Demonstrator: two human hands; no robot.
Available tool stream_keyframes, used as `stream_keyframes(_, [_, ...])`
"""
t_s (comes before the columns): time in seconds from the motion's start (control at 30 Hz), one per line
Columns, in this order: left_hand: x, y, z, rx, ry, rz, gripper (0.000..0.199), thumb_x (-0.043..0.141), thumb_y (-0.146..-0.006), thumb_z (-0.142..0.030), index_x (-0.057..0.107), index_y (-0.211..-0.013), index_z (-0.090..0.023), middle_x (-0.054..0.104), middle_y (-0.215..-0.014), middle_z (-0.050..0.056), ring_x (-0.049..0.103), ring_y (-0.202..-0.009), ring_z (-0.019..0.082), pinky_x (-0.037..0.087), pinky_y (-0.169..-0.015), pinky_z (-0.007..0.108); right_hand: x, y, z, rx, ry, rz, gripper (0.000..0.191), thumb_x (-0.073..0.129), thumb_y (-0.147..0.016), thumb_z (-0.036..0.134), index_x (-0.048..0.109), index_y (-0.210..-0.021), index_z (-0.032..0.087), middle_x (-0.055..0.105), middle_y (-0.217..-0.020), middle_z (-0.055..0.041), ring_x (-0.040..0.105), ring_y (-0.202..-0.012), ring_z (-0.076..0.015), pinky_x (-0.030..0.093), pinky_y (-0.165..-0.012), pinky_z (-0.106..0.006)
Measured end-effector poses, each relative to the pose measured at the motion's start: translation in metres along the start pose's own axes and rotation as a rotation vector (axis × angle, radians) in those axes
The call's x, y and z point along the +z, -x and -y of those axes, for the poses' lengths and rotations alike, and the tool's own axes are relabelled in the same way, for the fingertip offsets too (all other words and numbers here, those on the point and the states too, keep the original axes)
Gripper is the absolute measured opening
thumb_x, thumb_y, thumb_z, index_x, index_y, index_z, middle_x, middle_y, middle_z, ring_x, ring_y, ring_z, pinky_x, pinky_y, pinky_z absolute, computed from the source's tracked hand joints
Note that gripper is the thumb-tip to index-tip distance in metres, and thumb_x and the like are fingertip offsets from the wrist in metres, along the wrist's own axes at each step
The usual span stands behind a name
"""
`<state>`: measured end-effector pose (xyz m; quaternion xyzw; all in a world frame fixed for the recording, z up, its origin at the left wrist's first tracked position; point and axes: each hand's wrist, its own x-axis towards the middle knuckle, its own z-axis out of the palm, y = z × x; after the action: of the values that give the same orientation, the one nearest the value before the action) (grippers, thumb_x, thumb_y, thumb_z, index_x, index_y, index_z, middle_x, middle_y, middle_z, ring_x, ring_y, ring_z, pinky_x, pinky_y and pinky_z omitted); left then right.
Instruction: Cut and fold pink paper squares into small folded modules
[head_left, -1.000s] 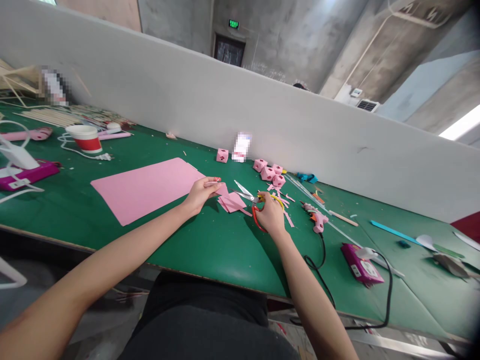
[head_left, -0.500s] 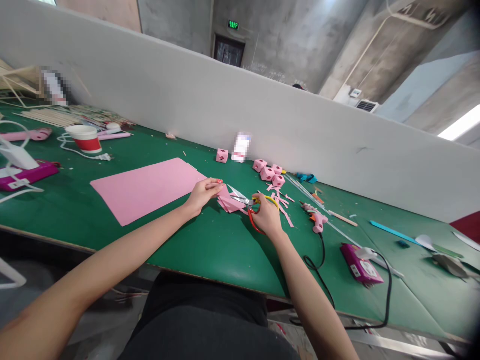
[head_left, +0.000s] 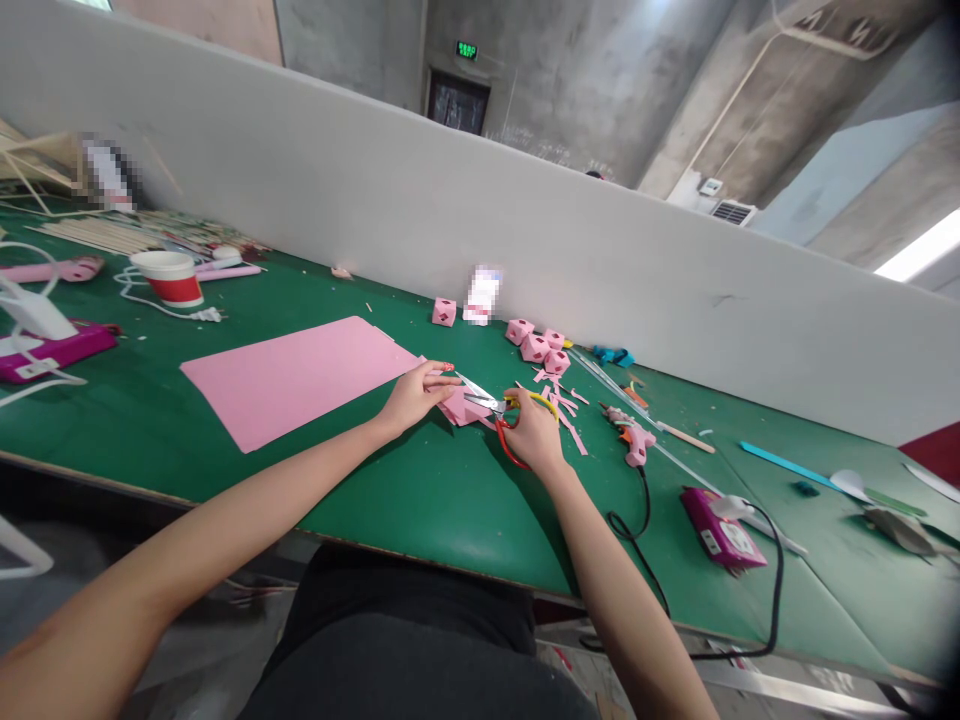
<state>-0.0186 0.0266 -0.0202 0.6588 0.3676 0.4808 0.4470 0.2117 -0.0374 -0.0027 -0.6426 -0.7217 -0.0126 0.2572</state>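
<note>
My right hand (head_left: pixel 534 432) grips scissors (head_left: pixel 495 406) with one yellow and one red handle. Their blades are spread and point left, towards my other hand. My left hand (head_left: pixel 411 398) is closed in a pinch on a small pink paper piece, mostly hidden by the fingers, close to the blade tips. Under the blades lies a loose pile of pink paper pieces (head_left: pixel 459 408). A large pink sheet (head_left: pixel 292 380) lies flat to the left. Thin pink offcuts (head_left: pixel 574 432) are scattered beyond my right hand.
Several folded pink paper shapes (head_left: pixel 535 348) sit near the grey partition (head_left: pixel 337 190). On the right are a pink glue gun (head_left: pixel 638 445) with a black cable and a purple power strip (head_left: pixel 724 530). A red-and-white paper cup (head_left: pixel 171 278) stands at the left on the green table (head_left: pixel 435 500).
My left hand has turned slightly and shifted right, covering more of the pink piece in its fingers. My right hand and the open scissors have barely moved.
</note>
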Motion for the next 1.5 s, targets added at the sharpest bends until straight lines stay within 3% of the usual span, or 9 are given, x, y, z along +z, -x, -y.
stream_keyframes(0.33, [0.001, 0.002, -0.008, -0.043, -0.008, 0.013, 0.054, 0.074, -0.082, -0.043, 0.059, -0.125, -0.014, 0.075, -0.115, 0.016, 0.069, -0.114, 0.031, 0.052, -0.099, 0.045, 0.001, 0.000, -0.001, 0.006, -0.023, -0.007, 0.047, 0.067, -0.075, 0.017, 0.058, -0.121, 0.021, 0.077, -0.107, -0.0053, 0.071, -0.095, -0.0272, 0.051, -0.079, -0.033])
stream_keyframes(0.53, [0.001, 0.000, -0.005, -0.097, 0.071, 0.014, 0.055, 0.075, -0.082, -0.037, 0.060, -0.129, -0.012, 0.075, -0.115, 0.016, 0.071, -0.110, 0.030, 0.055, -0.096, 0.045, 0.001, -0.001, -0.002, 0.001, -0.033, -0.019, 0.048, 0.065, -0.073, 0.014, 0.058, -0.119, 0.020, 0.077, -0.105, -0.0057, 0.071, -0.094, -0.0266, 0.051, -0.080, -0.034])
stream_keyframes(0.87, [-0.002, -0.001, -0.017, -0.312, 0.264, -0.017, 0.049, 0.076, -0.082, -0.018, 0.063, -0.128, -0.011, 0.075, -0.118, 0.014, 0.075, -0.096, 0.023, 0.060, -0.092, 0.038, -0.001, -0.002, -0.006, 0.031, 0.004, -0.053, 0.045, 0.065, -0.075, 0.018, 0.059, -0.119, 0.020, 0.076, -0.108, -0.0075, 0.070, -0.093, -0.0268, 0.051, -0.082, -0.035])
stream_keyframes(1.07, [-0.004, -0.002, -0.016, -0.307, 0.271, -0.030, 0.043, 0.072, -0.085, -0.015, 0.063, -0.127, -0.011, 0.074, -0.120, 0.013, 0.074, -0.090, 0.019, 0.061, -0.090, 0.036, -0.001, -0.003, -0.008, 0.043, 0.007, -0.056, 0.046, 0.064, -0.074, 0.017, 0.059, -0.120, 0.020, 0.076, -0.106, -0.0062, 0.070, -0.093, -0.0269, 0.050, -0.083, -0.036])
stream_keyframes(1.5, [-0.004, -0.002, -0.016, -0.297, 0.272, -0.039, 0.041, 0.074, -0.084, -0.016, 0.065, -0.123, -0.011, 0.075, -0.118, 0.014, 0.074, -0.091, 0.020, 0.061, -0.088, 0.035, 0.000, -0.003, -0.009, 0.058, 0.016, -0.076, 0.045, 0.063, -0.074, 0.017, 0.058, -0.119, 0.021, 0.076, -0.104, -0.0052, 0.070, -0.094, -0.0257, 0.050, -0.083, -0.035])
